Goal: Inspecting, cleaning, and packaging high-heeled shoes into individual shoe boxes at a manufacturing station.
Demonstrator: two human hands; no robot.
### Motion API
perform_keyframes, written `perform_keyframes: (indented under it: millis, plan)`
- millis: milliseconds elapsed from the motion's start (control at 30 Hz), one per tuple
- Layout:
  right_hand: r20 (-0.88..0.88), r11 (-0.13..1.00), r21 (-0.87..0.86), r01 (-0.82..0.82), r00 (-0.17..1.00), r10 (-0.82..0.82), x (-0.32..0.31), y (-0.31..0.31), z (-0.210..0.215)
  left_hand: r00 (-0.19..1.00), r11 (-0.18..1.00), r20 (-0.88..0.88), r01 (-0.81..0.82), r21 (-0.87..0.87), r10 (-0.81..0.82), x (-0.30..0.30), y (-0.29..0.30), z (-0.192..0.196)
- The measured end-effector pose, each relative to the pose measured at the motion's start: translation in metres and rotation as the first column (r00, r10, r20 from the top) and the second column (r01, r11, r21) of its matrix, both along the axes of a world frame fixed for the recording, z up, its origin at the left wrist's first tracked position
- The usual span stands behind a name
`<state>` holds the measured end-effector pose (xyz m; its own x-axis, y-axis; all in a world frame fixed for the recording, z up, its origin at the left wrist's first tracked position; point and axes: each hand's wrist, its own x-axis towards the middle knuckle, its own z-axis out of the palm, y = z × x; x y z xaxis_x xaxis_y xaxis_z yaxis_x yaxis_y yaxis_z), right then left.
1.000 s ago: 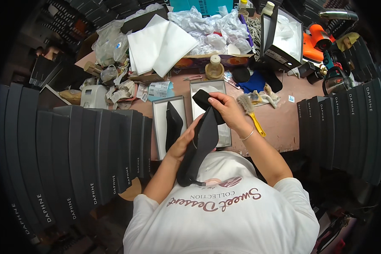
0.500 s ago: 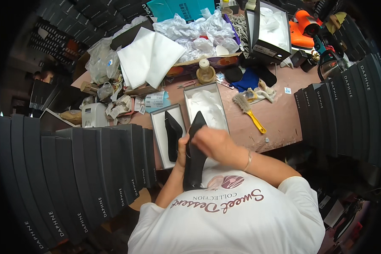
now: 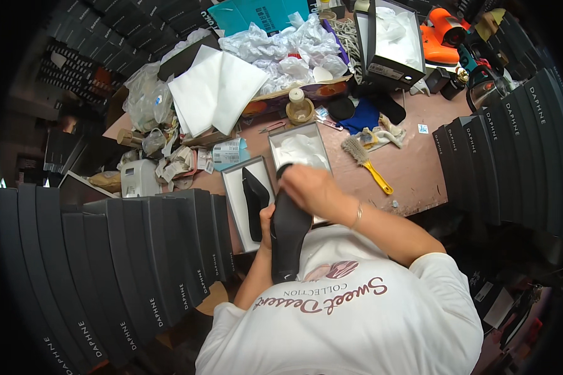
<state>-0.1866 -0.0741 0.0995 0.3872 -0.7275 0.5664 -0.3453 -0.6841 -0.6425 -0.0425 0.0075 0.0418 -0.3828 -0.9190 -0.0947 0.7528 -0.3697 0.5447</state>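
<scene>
A black pointed shoe is held up in front of my shirt, its far end toward the table. My left hand grips its left side, thumb showing and the other fingers hidden behind it. Bent over the shoe's far end is my right hand, fingers closed against it; whether they pinch anything small is hidden. A second black shoe lies in a narrow open box just left of the held one. Beyond my right hand, a grey-rimmed box part holds white tissue paper.
Dark shoe boxes stand in rows at left and right. A yellow-handled brush lies on the pinkish table. Farther back are a bottle, white sheets, crumpled paper and an orange tool.
The held shoe has tilted, so its pointed toe no longer shows and more of its broad dark surface does. My right hand has shifted slightly up and left along it.
</scene>
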Motion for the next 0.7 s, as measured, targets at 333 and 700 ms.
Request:
perform_keyframes:
  millis: [333, 700]
  plan:
    - [-0.004, 0.993, 0.082, 0.080, 0.997, -0.080, -0.024, -0.033, 0.000, 0.980, 0.995, -0.186, 0.080, 0.066, -0.067, -0.008, -0.011, 0.003]
    - [-0.049, 0.958, 0.187, -0.217, 0.972, 0.230, 0.017, 0.037, 0.007, 0.920, 0.901, -0.084, -0.352, 0.256, 0.383, 0.001, -0.006, -0.013]
